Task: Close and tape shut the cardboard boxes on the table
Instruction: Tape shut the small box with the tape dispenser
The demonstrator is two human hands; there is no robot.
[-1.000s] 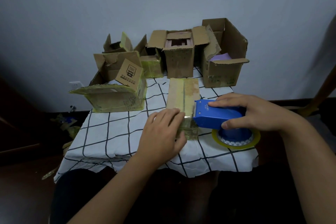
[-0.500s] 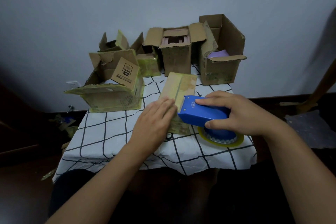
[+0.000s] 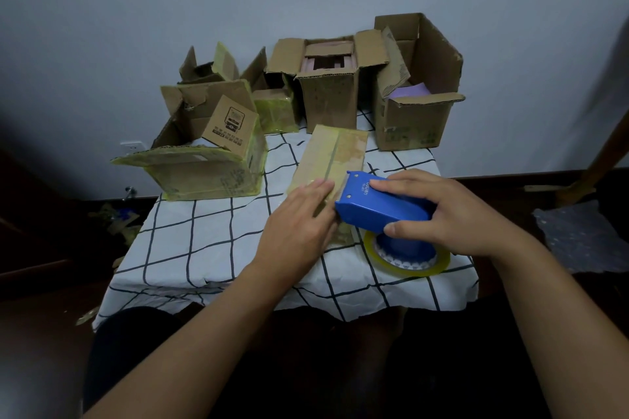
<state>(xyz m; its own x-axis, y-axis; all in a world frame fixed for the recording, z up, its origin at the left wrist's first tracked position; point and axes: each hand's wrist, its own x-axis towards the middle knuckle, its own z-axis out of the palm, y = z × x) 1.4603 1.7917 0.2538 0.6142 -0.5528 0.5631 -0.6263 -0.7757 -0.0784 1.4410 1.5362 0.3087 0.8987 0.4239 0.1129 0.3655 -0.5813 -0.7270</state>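
1. The near end of the closed cardboard box (image 3: 328, 168) was hidden beneath the left hand (image 3: 299, 224) and the blue tape dispenser (image 3: 381, 202); whether tape was being laid there could not be made out.
2. The tape roll (image 3: 406, 257) was partly covered by the dispenser body and the right hand (image 3: 452, 214).
3. The left fingers (image 3: 315, 189) were laid straight and together, flat on the box top, just left of the dispenser's front edge.
4. The right fingers (image 3: 391, 185) were clamped on the dispenser, with the thumb curled against its near side.
5. The box lay on the checked tabletop (image 3: 204, 241), stretching away beyond both sets of fingertips; open boxes (image 3: 413, 105) stood well past them, along the wall.
6. Compared with half a second earlier, the dispenser and both hands were seen almost unchanged on the box, and the box's slant was kept.
7. Against the frame one second earlier, the box had been turned from nearly straight to angled.
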